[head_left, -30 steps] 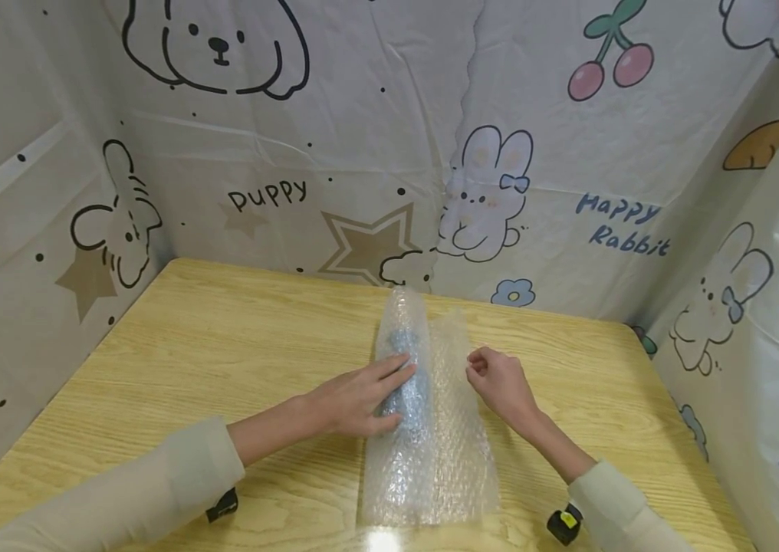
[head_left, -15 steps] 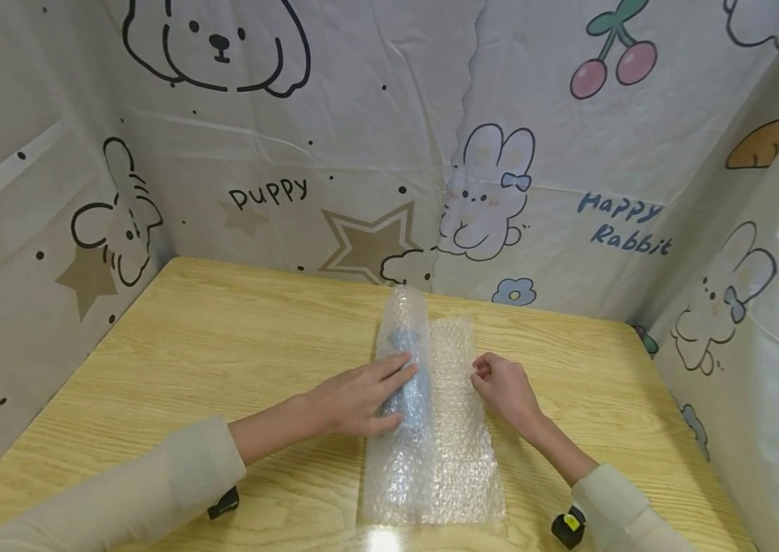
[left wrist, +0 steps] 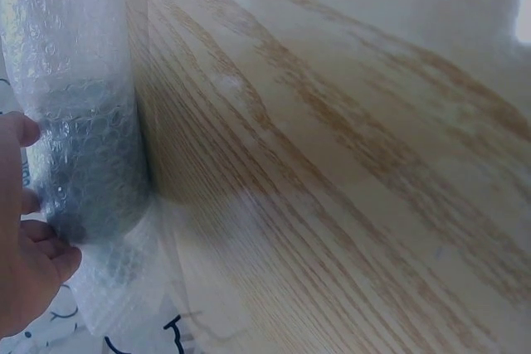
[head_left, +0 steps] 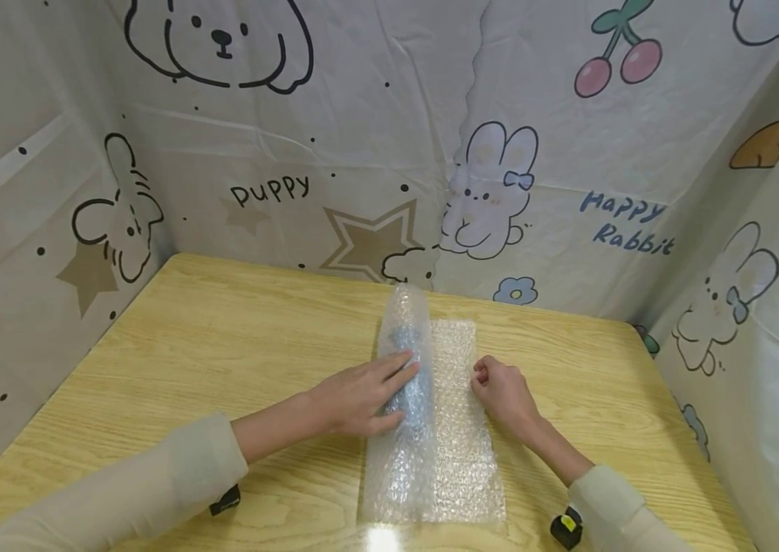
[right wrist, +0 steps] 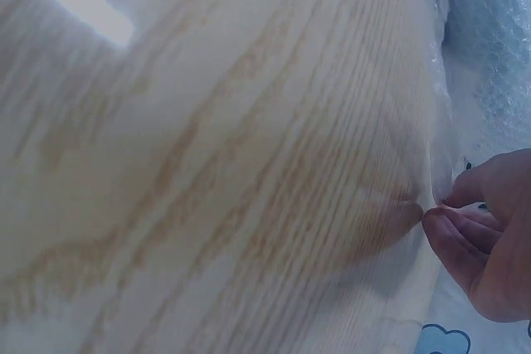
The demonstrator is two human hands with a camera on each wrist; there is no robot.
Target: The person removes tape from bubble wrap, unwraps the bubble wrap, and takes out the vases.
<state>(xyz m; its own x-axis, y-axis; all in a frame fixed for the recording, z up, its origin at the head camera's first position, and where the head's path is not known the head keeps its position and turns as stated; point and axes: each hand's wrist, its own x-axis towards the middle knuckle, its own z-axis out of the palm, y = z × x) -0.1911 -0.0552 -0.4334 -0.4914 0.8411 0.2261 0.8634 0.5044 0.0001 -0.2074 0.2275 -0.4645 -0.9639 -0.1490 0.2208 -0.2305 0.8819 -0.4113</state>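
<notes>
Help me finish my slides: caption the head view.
Left hand rests on clear plastic bubble wrap over a blue rounded object; right hand pinches the wrap's edge.

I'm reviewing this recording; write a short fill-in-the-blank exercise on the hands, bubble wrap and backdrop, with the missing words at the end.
Going by the head view:
1. The left hand rests on clear plastic bubble wrap around a rounded object coloured ____.
2. The right hand pinches the wrap's loose flap at its ____ edge.
3. Black lettering on the white cartoon-print backdrop spells ____.

Missing words: blue; right; puppy.
</notes>
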